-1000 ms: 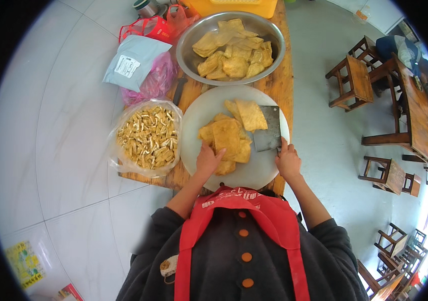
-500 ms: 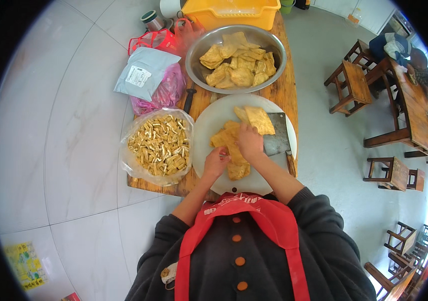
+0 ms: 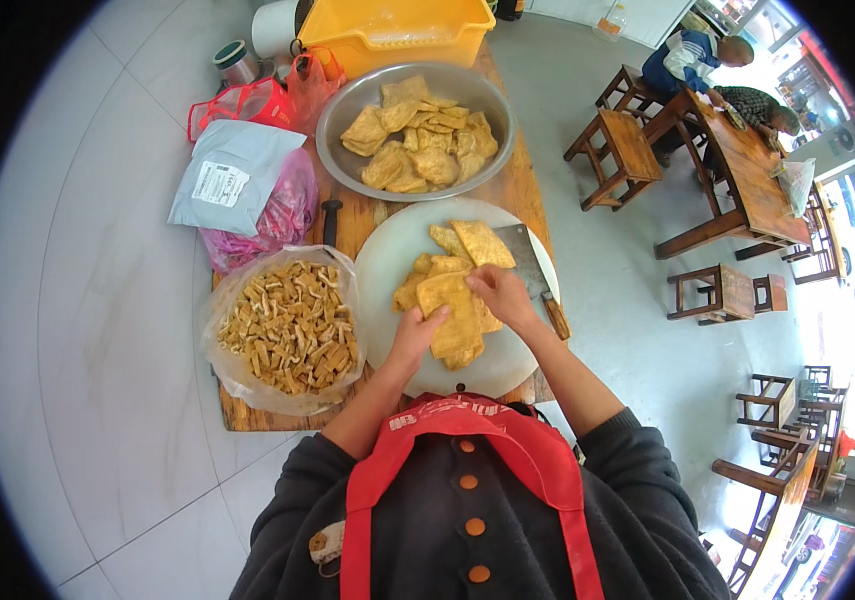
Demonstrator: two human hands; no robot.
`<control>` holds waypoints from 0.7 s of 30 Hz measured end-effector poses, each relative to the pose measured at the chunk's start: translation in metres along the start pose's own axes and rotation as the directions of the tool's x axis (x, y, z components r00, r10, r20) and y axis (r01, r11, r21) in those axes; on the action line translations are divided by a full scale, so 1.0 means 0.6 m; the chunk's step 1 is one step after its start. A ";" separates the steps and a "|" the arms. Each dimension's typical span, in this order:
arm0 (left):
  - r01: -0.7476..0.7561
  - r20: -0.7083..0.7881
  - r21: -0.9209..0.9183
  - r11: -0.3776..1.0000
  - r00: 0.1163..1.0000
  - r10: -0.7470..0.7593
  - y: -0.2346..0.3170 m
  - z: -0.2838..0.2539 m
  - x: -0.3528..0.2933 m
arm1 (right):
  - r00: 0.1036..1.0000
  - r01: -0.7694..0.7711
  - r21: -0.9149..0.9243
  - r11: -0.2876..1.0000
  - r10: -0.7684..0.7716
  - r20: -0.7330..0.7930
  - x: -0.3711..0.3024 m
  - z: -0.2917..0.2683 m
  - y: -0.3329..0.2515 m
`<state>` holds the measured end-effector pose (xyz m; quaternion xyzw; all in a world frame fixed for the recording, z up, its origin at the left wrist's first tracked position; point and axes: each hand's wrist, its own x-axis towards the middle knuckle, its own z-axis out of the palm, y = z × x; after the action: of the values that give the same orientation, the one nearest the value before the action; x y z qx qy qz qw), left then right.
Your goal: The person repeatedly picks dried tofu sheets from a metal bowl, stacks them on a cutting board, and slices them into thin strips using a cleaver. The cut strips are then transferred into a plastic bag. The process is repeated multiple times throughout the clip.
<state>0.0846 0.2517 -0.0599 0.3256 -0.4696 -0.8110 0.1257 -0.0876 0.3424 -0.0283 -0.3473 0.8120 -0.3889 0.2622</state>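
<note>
My left hand (image 3: 415,335) pinches the lower left edge of a golden fried tofu sheet (image 3: 450,298), thumb on top. At its upper right edge, my right hand (image 3: 502,296) has its fingers closed on the same sheet. More fried tofu pieces (image 3: 463,350) lie beneath it and beyond it on a round white chopping board (image 3: 379,262). A cleaver (image 3: 524,258) with a wooden handle rests flat on the board's right side. Left of the board, a clear plastic bag (image 3: 215,345) holds cut fried tofu strips (image 3: 287,330).
Behind the board stands a steel basin (image 3: 332,170) of fried tofu, with a yellow crate (image 3: 387,45) farther back. A black handle (image 3: 331,222), a grey parcel (image 3: 237,180) and a pink bag (image 3: 282,215) lie left. Stools (image 3: 627,150) and two people at a table (image 3: 737,165) are to the right.
Both hands now hold one sheet spread between them; before, they were over the pile. The whole view has shifted, with the board and table appearing farther left.
</note>
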 end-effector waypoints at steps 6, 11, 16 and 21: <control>-0.009 -0.162 0.002 1.000 0.987 0.009 -0.005 -0.020 0.018 | 0.989 -0.099 -0.591 0.801 0.011 -0.149 0.113 0.004 -0.022; -0.024 -0.220 -0.118 0.993 0.975 -0.002 0.006 -0.013 -0.001 | 0.985 0.002 -0.707 0.707 0.121 0.124 0.156 0.012 0.014; 0.022 -0.089 -0.292 0.956 0.995 -0.050 0.051 0.024 -0.003 | 0.992 0.129 -0.167 0.977 -0.126 0.033 0.139 -0.101 0.031; -0.060 -0.082 -0.263 0.963 0.996 0.039 0.065 0.098 0.031 | 0.955 -0.156 0.531 0.833 -0.009 0.296 0.033 -0.088 0.015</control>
<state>0.0285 0.2615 -0.0144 0.3247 -0.3598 -0.8501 0.2062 -0.1398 0.3550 -0.0091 -0.2783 0.6326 -0.5402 0.4801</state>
